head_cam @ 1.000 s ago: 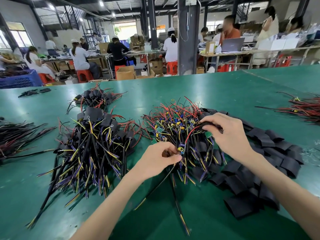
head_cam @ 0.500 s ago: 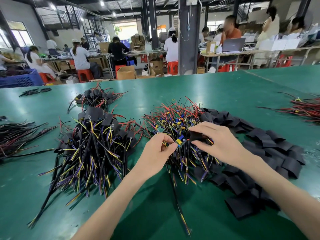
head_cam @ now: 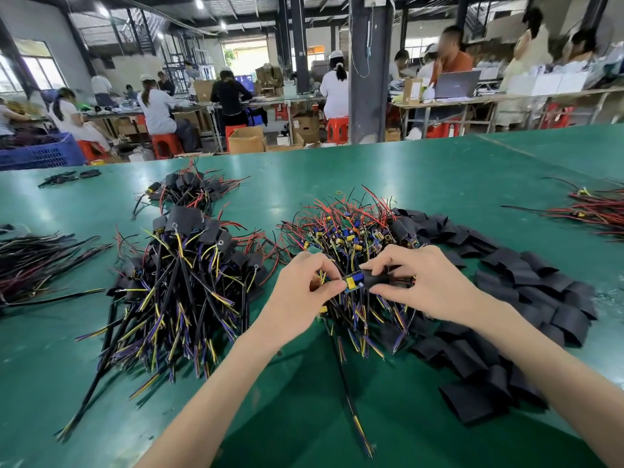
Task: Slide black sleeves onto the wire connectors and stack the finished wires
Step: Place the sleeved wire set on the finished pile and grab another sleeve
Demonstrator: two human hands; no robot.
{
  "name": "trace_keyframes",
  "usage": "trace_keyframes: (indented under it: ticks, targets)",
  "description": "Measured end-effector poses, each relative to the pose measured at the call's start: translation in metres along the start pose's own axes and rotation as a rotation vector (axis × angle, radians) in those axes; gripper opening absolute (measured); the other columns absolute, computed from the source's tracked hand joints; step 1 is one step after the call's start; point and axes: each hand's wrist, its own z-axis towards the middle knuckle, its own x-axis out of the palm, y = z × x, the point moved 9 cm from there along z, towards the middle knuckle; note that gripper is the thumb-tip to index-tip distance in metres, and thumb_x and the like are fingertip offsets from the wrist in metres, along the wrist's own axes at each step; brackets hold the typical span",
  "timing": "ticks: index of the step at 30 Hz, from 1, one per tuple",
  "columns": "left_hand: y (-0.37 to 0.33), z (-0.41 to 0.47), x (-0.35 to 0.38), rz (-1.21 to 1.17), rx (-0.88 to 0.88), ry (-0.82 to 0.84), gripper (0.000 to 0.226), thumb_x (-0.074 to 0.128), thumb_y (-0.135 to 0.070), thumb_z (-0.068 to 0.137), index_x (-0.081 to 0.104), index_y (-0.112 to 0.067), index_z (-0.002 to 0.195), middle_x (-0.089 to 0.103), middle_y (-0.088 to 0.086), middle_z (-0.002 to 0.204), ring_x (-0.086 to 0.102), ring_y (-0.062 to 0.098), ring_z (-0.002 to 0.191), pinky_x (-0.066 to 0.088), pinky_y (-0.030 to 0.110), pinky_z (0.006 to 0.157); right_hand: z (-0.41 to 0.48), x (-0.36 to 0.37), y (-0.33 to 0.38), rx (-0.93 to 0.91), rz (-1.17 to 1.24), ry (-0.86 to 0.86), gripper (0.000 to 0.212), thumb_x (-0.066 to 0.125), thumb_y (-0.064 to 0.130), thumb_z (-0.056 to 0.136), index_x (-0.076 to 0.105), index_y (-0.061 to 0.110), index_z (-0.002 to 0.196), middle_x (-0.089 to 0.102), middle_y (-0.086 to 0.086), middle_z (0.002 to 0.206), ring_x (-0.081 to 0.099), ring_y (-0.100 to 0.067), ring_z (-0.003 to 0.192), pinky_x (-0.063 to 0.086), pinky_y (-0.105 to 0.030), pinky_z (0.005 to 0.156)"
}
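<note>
Holding both pieces just above the middle pile, your left hand point(head_cam: 300, 292) pinches the wire connector point(head_cam: 353, 285) between thumb and fingers. Your right hand point(head_cam: 429, 282) pinches a black sleeve point(head_cam: 375, 280), its open end right up against the connector. Unsleeved wires point(head_cam: 351, 231) sit underneath on the green table point(head_cam: 439, 170), with finished wires point(head_cam: 182, 271) heaped to the left and loose sleeves point(head_cam: 526, 298) to the right.
</note>
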Motion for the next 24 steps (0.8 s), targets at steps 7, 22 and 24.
trace_keyframes:
  ticks: [7,22,24]
  targets:
    - [-0.003,0.0,0.001,0.033,0.066,0.015,0.016,0.072,-0.012,0.08,0.06,-0.02,0.074,0.043,-0.012,0.079,0.043,-0.004,0.059,0.031,0.009,0.064,-0.001,0.005,-0.006,0.041,0.081,0.061,0.022,0.078,0.005,0.073,0.06,0.008,0.086,0.072,0.01,0.096,0.067,-0.002,0.09,0.053,-0.024,0.085]
    - [-0.005,0.001,-0.009,0.031,0.055,-0.07,0.019,0.074,-0.009,0.079,0.062,-0.018,0.067,0.054,-0.001,0.082,0.044,-0.006,0.062,0.032,0.01,0.064,-0.004,0.011,0.028,-0.169,-0.192,0.018,0.023,0.076,0.007,0.074,0.066,0.009,0.095,0.064,0.018,0.096,0.057,0.01,0.084,0.049,-0.025,0.077]
    - [-0.006,0.0,-0.006,0.012,0.053,-0.08,0.012,0.073,-0.008,0.08,0.065,-0.011,0.071,0.055,0.0,0.084,0.045,-0.004,0.065,0.032,0.011,0.065,-0.003,0.01,0.024,-0.142,-0.164,0.018,0.025,0.077,0.007,0.074,0.068,0.009,0.098,0.058,0.026,0.089,0.05,0.02,0.078,0.043,-0.011,0.075]
